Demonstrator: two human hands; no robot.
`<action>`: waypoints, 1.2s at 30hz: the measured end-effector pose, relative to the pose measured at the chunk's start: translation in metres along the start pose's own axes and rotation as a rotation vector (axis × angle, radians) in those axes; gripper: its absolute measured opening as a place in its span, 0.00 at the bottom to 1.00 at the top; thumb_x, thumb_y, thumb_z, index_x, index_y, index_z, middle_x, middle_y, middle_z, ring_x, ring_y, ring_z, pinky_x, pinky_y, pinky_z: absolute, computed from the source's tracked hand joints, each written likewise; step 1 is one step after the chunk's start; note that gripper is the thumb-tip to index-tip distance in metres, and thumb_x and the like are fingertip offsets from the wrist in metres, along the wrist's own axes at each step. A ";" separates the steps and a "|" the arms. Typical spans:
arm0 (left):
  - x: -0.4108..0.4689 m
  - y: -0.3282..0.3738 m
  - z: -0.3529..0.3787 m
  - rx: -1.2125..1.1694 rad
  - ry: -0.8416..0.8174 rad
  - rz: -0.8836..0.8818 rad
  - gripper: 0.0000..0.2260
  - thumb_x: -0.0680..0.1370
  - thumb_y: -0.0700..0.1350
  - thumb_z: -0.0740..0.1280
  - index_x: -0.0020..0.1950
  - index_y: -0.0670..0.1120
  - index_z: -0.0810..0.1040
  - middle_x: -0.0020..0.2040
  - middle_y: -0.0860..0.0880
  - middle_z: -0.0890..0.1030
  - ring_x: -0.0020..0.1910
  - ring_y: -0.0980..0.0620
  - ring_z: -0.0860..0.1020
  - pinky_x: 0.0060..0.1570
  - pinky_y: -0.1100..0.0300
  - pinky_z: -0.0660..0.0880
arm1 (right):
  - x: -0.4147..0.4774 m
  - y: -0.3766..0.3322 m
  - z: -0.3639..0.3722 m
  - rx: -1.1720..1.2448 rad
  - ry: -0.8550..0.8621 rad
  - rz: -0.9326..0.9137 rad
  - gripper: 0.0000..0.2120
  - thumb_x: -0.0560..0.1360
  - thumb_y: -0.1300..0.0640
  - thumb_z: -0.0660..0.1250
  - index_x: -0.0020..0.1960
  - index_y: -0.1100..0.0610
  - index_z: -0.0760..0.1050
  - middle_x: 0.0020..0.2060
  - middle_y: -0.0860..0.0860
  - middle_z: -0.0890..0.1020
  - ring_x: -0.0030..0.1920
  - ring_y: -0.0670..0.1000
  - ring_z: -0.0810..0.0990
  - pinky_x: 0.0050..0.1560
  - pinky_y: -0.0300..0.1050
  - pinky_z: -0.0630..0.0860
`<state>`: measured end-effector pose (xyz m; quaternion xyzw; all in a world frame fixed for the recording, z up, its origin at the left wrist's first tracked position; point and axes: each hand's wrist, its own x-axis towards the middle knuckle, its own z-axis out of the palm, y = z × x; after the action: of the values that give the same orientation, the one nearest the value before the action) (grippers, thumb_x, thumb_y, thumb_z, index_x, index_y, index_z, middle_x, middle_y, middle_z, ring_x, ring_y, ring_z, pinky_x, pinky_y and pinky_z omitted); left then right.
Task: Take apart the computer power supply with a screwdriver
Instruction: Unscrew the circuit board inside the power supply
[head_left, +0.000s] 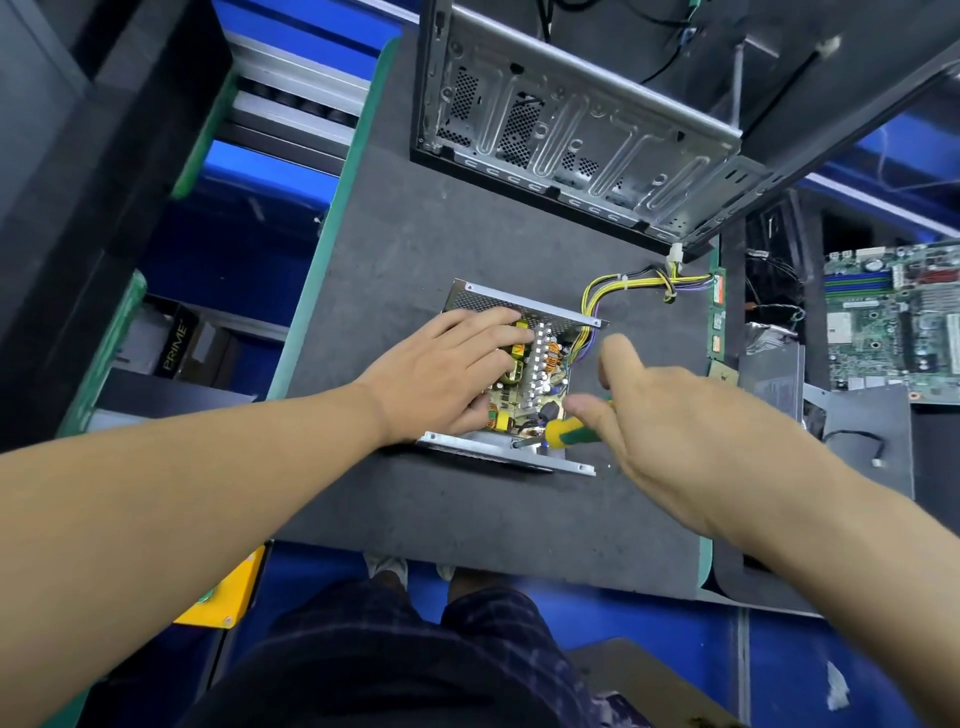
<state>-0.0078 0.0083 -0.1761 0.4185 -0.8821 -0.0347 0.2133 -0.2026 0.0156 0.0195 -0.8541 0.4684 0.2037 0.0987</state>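
**Screwdriver laid to the open power supply**

At far left, below the table (441, 234) edge, a dark box (174, 345) reads "PRIME". The left grip (447, 364) lies flat on the power supply (519, 304), fingers nearly straight and spread over the exposed board, thumb at the near side; it clenches nothing.

The power supply sits mid-table with its cover off, coils and finned heatsinks showing. Its perforated far wall and near flange both run left to right, the right ends slanting slightly toward the person.

The screwdriver (563, 431) lies almost along that near flange. Its long axis runs left to right, the yellow-and-green handle on the right, the shaft pointing left and a little toward the person, the tip at the near wall.

The right grip (670, 415) grasps the handle, fingers curled over it, thumb lifted free.

A yellow, black and purple cable bundle (623, 283) leaves the supply's far right corner and runs right, toward the bare metal case (571, 119) standing at the table's far side. A motherboard (893, 322) lies at far right.
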 end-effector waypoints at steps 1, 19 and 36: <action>0.000 0.000 0.000 0.000 0.001 -0.001 0.11 0.74 0.44 0.60 0.52 0.42 0.75 0.72 0.45 0.71 0.75 0.43 0.64 0.70 0.47 0.65 | 0.001 0.002 -0.001 0.028 -0.026 -0.026 0.16 0.77 0.36 0.42 0.45 0.49 0.53 0.40 0.48 0.72 0.36 0.55 0.76 0.39 0.53 0.74; 0.000 0.001 -0.001 -0.005 0.013 -0.008 0.10 0.73 0.44 0.61 0.51 0.42 0.76 0.72 0.45 0.72 0.75 0.44 0.64 0.70 0.48 0.64 | -0.001 0.002 -0.003 0.289 -0.177 -0.099 0.15 0.76 0.55 0.62 0.55 0.42 0.58 0.50 0.43 0.60 0.51 0.48 0.64 0.48 0.46 0.68; -0.001 0.000 0.002 0.008 0.011 -0.013 0.10 0.74 0.45 0.60 0.51 0.43 0.76 0.72 0.46 0.71 0.76 0.45 0.62 0.72 0.49 0.62 | -0.004 -0.009 0.000 0.049 -0.077 0.083 0.24 0.72 0.32 0.37 0.53 0.48 0.56 0.45 0.50 0.73 0.42 0.58 0.79 0.45 0.55 0.77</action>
<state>-0.0086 0.0088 -0.1784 0.4251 -0.8784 -0.0303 0.2165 -0.1973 0.0233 0.0212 -0.8228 0.5039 0.2289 0.1292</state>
